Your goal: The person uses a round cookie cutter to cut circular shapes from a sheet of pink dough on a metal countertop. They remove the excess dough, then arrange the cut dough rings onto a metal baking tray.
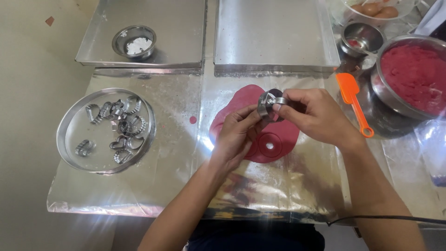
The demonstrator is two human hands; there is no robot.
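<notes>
Cutter: I hold the round metal cutter (268,103) tipped on edge, just above the far part of the pink dough sheet (278,135).
Hands: my left hand (237,137) pinches its near-left rim, my right hand (316,114) clamps its right side.
Nearer: both touching it; the dough lies directly below.

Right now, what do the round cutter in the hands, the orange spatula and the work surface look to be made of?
Round ring cutter, held between left hand and right hand: shiny bare metal, probably steel, going by its mirror glints. Orange spatula: matte, uniform colour, likely silicone or plastic. Work surface: crinkled reflective sheet, apparently aluminium foil, dusted white. Flat pink sheet: soft dough, shown by its ring imprint.
</notes>
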